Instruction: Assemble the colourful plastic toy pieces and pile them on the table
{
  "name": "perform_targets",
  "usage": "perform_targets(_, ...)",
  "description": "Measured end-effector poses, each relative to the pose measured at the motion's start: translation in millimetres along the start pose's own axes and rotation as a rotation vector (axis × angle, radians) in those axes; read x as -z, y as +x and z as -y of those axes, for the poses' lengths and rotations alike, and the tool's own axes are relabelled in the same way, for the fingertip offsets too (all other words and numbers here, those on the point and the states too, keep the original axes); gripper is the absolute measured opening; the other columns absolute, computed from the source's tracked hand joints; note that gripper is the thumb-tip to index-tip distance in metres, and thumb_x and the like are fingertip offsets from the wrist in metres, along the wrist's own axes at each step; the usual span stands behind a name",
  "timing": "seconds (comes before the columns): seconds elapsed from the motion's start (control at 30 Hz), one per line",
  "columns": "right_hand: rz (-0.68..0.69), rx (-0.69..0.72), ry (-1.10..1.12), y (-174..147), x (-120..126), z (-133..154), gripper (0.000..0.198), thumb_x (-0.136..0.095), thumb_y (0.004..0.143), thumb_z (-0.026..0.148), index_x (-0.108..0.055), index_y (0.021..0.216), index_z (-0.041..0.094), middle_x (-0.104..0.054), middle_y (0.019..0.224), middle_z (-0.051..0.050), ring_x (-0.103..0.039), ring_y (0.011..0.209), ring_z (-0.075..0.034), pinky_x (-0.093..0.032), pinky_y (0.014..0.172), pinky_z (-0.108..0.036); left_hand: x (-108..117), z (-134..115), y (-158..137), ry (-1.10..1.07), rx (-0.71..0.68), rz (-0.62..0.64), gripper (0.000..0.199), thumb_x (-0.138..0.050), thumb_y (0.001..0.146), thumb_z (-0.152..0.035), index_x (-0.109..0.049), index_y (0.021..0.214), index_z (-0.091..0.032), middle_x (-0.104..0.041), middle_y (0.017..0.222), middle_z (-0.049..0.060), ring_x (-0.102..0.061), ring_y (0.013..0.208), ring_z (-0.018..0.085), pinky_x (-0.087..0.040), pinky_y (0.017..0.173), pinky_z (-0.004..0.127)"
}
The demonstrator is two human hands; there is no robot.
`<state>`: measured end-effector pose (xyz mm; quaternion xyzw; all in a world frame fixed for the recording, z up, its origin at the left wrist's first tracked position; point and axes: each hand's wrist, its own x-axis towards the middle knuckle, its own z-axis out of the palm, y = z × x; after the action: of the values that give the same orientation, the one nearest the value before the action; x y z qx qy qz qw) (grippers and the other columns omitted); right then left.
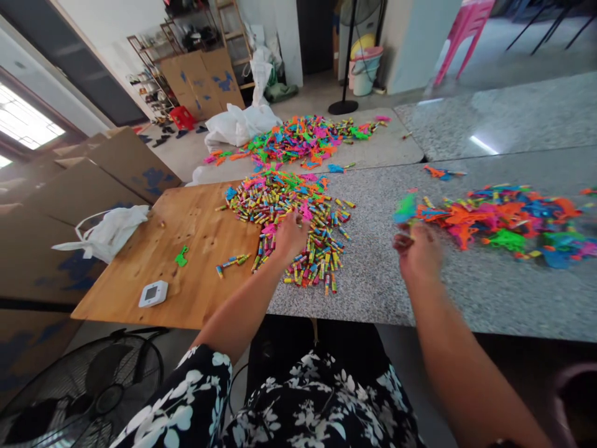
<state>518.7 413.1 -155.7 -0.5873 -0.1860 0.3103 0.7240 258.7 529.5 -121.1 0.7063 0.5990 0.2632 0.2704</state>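
Observation:
My left hand (291, 238) reaches into a heap of small printed tubes (321, 258) in yellow, red and blue. Its fingers are closed at the tips, beside a pink plastic piece (305, 211); what they pinch is partly hidden. My right hand (418, 254), slightly smeared by motion, hovers over the granite tabletop with curled fingers. A blurred green and blue plastic toy gun (405, 208) shows at its fingertips. Just right of that hand lies a pile of toy guns (506, 218) in orange, blue, green and pink, with tubes among them.
Farther back is another mixed heap (298, 140) beside a white sack (240, 126). On the wooden board (205, 218) are a green toy gun (181, 256), a few tubes (232, 264), a white digital device (153, 294) and a white bag (109, 231). A fan (105, 392) stands lower left.

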Motion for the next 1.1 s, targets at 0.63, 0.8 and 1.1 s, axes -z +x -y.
perform_targets(0.63,0.75,0.147,-1.377,-57.6,-65.5,-44.4,0.025,-0.055,0.095,0.03,-0.077,0.095,0.018,-0.079,0.1,-0.015,-0.074,0.094,-0.027,-0.047,0.075,-0.031,21.6,66.8,9.0,-0.422,0.26,0.064,0.037,-0.078,0.077,-0.051,-0.062,0.084,-0.019,-0.06,0.067,-0.002,-0.059,0.061,0.014,-0.043,0.057,0.023)
perform_targets(0.8,0.778,0.05,-1.36,-53.6,-73.7,-45.7,0.019,-0.064,0.089,0.032,-0.077,0.08,0.021,-0.077,0.082,-0.011,-0.072,0.082,-0.026,-0.047,0.068,-0.031,11.9,60.1,-9.4,-0.773,0.249,0.106,0.047,-0.08,0.076,-0.057,-0.057,0.092,-0.02,-0.059,0.065,-0.005,-0.054,0.053,0.01,-0.042,0.048,0.018)
perform_targets(1.1,0.675,-0.017,-0.581,-61.7,-65.9,-34.3,0.021,-0.062,0.09,0.036,-0.065,0.104,0.02,-0.073,0.086,-0.003,-0.063,0.064,-0.015,-0.049,0.057,-0.026,-2.6,28.0,-40.5,-0.883,0.216,0.214,0.049,-0.088,0.073,-0.042,-0.063,0.109,-0.02,-0.07,0.083,0.0,-0.067,0.067,0.015,-0.054,0.055,0.024)
